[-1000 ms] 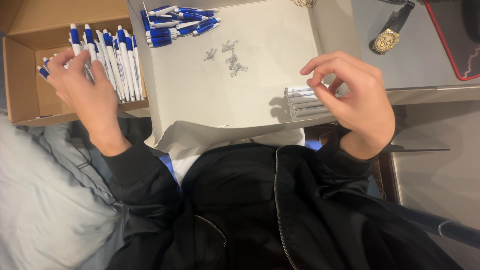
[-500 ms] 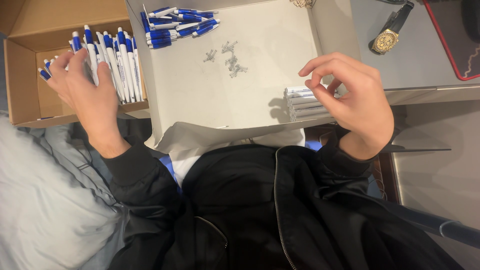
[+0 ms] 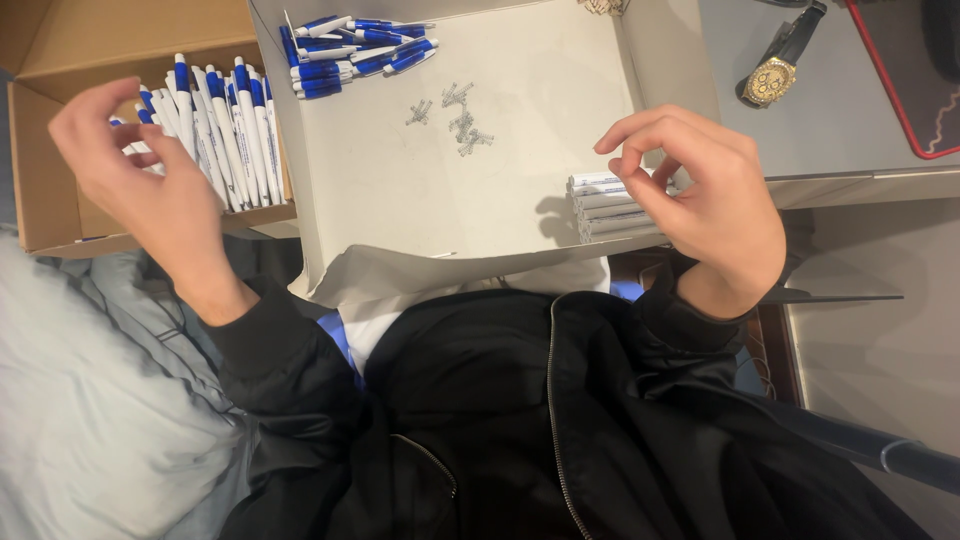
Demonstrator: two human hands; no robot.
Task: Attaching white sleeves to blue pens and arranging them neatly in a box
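My left hand (image 3: 140, 180) hovers over a brown cardboard box (image 3: 45, 200) of white pens with blue ends (image 3: 235, 130), fingers apart and holding nothing. My right hand (image 3: 705, 200) is curled above a stack of white pen barrels (image 3: 600, 205) at the near right of a pale shallow tray (image 3: 400, 190); whether its fingertips pinch anything I cannot tell. A heap of blue pen parts (image 3: 350, 50) lies at the tray's far end. Small metal springs (image 3: 460, 115) are scattered in the tray's middle.
A gold wristwatch with a dark strap (image 3: 775, 70) lies on the grey tabletop (image 3: 840, 130) to the right, near a red-edged dark mat (image 3: 910, 70). My black zipped jacket (image 3: 560, 420) fills the foreground. Grey cloth (image 3: 90, 400) lies at the lower left.
My left hand has lifted off the pens in the box and opened its fingers. My right hand has stayed over the white barrels.
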